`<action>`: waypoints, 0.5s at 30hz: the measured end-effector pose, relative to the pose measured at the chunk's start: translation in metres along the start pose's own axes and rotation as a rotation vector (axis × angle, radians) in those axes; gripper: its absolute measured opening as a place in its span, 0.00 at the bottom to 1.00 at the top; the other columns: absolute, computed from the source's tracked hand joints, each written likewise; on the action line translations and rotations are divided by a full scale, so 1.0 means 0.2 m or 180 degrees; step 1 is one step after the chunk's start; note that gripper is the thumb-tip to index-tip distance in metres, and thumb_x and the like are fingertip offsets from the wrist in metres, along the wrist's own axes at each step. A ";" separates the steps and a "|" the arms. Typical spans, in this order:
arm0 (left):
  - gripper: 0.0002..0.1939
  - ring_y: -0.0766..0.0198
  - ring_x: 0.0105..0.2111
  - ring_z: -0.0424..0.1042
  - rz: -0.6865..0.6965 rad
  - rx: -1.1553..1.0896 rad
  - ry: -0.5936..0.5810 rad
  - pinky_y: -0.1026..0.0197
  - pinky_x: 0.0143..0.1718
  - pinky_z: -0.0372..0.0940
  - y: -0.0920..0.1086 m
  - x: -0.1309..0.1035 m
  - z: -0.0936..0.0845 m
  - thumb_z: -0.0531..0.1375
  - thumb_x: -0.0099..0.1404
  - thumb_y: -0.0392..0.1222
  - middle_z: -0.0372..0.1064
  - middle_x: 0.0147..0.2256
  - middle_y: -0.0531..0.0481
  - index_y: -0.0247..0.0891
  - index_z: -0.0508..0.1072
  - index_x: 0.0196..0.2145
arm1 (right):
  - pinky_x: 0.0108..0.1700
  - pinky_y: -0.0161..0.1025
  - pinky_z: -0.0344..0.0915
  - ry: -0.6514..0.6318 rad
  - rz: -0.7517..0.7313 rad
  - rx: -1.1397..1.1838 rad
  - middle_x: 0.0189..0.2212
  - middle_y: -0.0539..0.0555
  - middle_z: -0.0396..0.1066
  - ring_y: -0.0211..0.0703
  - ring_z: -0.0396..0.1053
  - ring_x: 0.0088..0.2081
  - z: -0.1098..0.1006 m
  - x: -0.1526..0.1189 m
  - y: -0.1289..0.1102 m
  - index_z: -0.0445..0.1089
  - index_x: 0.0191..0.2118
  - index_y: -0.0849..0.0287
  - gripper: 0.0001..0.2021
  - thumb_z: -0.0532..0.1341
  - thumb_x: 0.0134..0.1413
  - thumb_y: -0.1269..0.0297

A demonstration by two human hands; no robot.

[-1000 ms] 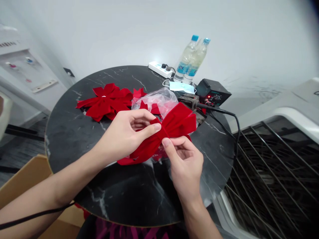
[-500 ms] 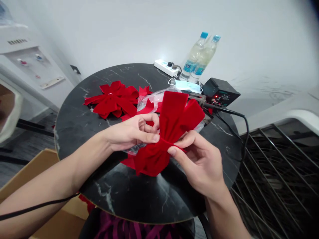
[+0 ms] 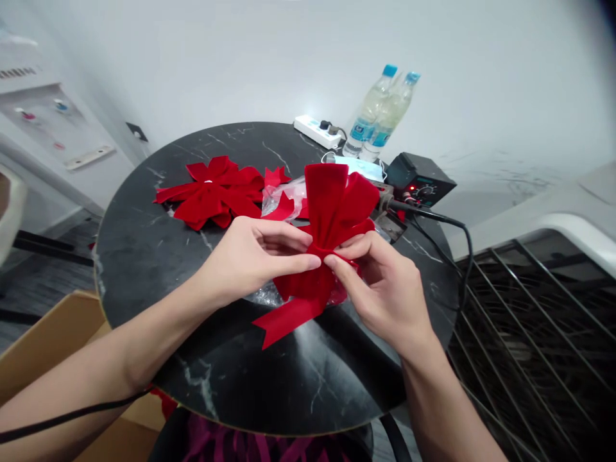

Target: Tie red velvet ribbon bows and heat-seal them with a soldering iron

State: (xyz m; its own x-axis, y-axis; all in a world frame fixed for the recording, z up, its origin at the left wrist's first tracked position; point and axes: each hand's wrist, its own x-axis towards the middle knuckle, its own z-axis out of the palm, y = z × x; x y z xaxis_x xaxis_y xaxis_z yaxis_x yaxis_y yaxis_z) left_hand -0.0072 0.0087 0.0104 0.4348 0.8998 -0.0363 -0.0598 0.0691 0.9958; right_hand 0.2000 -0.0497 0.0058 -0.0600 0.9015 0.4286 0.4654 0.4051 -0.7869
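While both hands are working over the middle of the round black marble tabletop [image 3: 144, 256], the left hand [image 3: 250, 256] and right hand [image 3: 385, 289] are pinching the gathered centre of a red velvet bow [image 3: 332, 205], so each grip is closing tight on the fabric, thumbs and forefingers nearly meeting. Its loops are fanning upward and one tail is hanging down toward the near edge. Behind it a clear plastic bag [image 3: 282, 196] with red scraps is lying just beside a finished red bow [image 3: 212, 192]. Farther back, a white power strip [image 3: 317, 131], two water bottles [image 3: 380, 112], a face mask [image 3: 363, 168] and a black soldering station [image 3: 418, 179] with its cable are sitting near the far edge.
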 end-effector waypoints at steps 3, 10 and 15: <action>0.17 0.59 0.39 0.82 0.0254 0.0000 0.0058 0.63 0.44 0.76 0.01 -0.01 0.01 0.76 0.51 0.30 0.83 0.36 0.51 0.38 0.82 0.39 | 0.37 0.37 0.72 0.0149 -0.0055 -0.0064 0.33 0.49 0.73 0.38 0.73 0.33 0.01 -0.01 -0.02 0.71 0.38 0.54 0.04 0.67 0.63 0.67; 0.18 0.60 0.41 0.79 0.0658 0.0181 0.0237 0.61 0.45 0.73 -0.01 0.01 0.03 0.77 0.51 0.33 0.80 0.35 0.52 0.39 0.75 0.36 | 0.40 0.39 0.75 0.0751 -0.0732 -0.0335 0.36 0.50 0.79 0.40 0.77 0.36 0.07 -0.04 0.00 0.74 0.38 0.54 0.08 0.69 0.57 0.76; 0.13 0.63 0.31 0.75 -0.0174 -0.0376 -0.0267 0.62 0.36 0.70 0.02 0.00 0.00 0.70 0.63 0.49 0.76 0.29 0.49 0.36 0.80 0.29 | 0.42 0.42 0.77 0.0540 -0.2096 -0.1362 0.39 0.54 0.80 0.46 0.79 0.41 -0.04 -0.01 0.01 0.73 0.43 0.57 0.12 0.67 0.57 0.80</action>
State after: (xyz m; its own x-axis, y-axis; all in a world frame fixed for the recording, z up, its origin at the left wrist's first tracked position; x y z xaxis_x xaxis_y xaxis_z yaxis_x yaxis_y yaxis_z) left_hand -0.0067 0.0084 0.0147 0.5136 0.8545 -0.0782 -0.1370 0.1716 0.9756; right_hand 0.2075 -0.0520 0.0064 -0.3210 0.4485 0.8342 0.6813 0.7212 -0.1255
